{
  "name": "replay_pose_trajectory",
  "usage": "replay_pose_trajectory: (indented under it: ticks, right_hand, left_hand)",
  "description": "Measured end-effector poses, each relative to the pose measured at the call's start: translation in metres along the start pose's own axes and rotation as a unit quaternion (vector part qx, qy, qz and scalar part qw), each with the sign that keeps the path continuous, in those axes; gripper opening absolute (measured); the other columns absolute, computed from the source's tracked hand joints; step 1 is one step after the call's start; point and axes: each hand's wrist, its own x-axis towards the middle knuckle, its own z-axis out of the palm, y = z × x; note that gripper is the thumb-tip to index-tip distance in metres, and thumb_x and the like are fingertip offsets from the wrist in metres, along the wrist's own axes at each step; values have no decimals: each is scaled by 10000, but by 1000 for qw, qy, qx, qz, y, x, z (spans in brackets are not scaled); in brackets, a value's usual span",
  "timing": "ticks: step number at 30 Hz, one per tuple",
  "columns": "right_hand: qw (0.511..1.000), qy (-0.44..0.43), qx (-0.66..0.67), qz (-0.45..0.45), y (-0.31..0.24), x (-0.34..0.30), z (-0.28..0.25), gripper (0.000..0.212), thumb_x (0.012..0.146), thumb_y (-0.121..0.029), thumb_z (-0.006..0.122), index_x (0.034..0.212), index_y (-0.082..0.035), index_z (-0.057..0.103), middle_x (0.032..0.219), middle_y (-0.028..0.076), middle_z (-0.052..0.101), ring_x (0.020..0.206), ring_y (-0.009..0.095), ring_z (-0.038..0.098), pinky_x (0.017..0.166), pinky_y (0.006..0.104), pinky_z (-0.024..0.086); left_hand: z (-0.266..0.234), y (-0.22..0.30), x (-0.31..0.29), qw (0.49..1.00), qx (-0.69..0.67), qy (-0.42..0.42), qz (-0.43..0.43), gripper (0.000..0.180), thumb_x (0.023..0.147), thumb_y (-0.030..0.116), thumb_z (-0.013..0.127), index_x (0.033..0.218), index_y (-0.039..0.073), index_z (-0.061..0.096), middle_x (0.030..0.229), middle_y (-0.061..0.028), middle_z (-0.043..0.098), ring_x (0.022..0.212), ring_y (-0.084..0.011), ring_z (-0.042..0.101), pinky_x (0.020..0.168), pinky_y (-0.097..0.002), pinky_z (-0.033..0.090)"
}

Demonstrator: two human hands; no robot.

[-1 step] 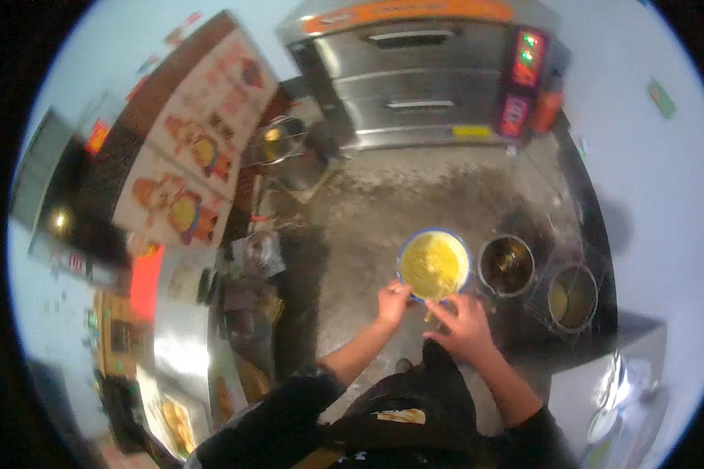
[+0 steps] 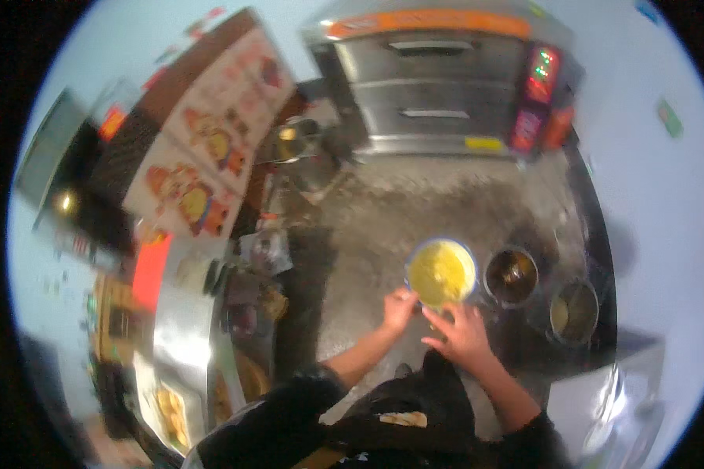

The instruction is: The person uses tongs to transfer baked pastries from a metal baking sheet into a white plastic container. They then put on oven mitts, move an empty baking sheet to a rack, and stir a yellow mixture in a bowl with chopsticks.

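Hands meet at the near rim of a round bowl (image 2: pixel 441 272) filled with a yellow mixture, which sits low in front of the person, on or just above the speckled grey floor (image 2: pixel 383 211); the blur does not show which. The left hand (image 2: pixel 400 306) touches the bowl's near-left edge, its fingers curled against the rim, though whether they actually pinch it cannot be told. The right hand (image 2: pixel 463 334) lies just below the near-right edge with fingers spread and reaching up toward the rim; it seems to hold nothing, and contact is unclear. So the bowl lies straight ahead of both hands, away from the body, with the left hand slightly nearer; being round, it has no long axis to favour. To the bowl's right stand two metal pots, a dark-filled one (image 2: pixel 511 275) just beside it and a paler one (image 2: pixel 573 310) further right. A steel deck oven (image 2: pixel 438 86) stands beyond, well apart, and a steel counter (image 2: pixel 181 328) runs along the person's left.
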Motion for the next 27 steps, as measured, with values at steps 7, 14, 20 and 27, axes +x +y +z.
replay_pose_trajectory:
  ticks: [7, 14, 20, 27]
  right_hand:
    - [986, 6, 144, 88, -69, 11, -21, 76, 891, -73, 667, 894, 2, 680, 942, 176, 617, 896, 386, 612, 759, 454, 497]
    - [968, -167, 177, -58, -54, -42, -68, 281, 973, -249, 595, 1023, 17, 672, 1039, 248, 657, 953, 409, 622, 858, 504, 496]
    - [929, -225, 291, 48, -72, -102, -96, 139, 887, -108, 698, 874, 22, 743, 860, 164, 687, 822, 304, 680, 745, 398, 519]
    - [938, -223, 264, -11, -104, -164, -142, 178, 940, -158, 664, 914, -9, 759, 875, 168, 717, 825, 320, 704, 749, 393, 539]
  left_hand:
    - [-45, -5, -126, 985, 133, 95, 50, 455, 831, 471, 709, 787, 20, 742, 693, -108, 702, 664, -195, 688, 659, -363, 549]
    - [-62, -36, -218, 985, 86, 153, 1, 478, 859, 449, 723, 846, -27, 764, 732, -118, 735, 666, -183, 720, 666, -335, 583]
    - [-26, -68, -296, 976, 67, 205, 24, 534, 831, 545, 701, 776, 18, 766, 684, -97, 722, 654, -207, 715, 683, -371, 573]
    - [-4, -96, -359, 983, 34, 167, 69, 414, 876, 375, 709, 762, -21, 751, 688, -114, 715, 636, -172, 700, 606, -355, 564]
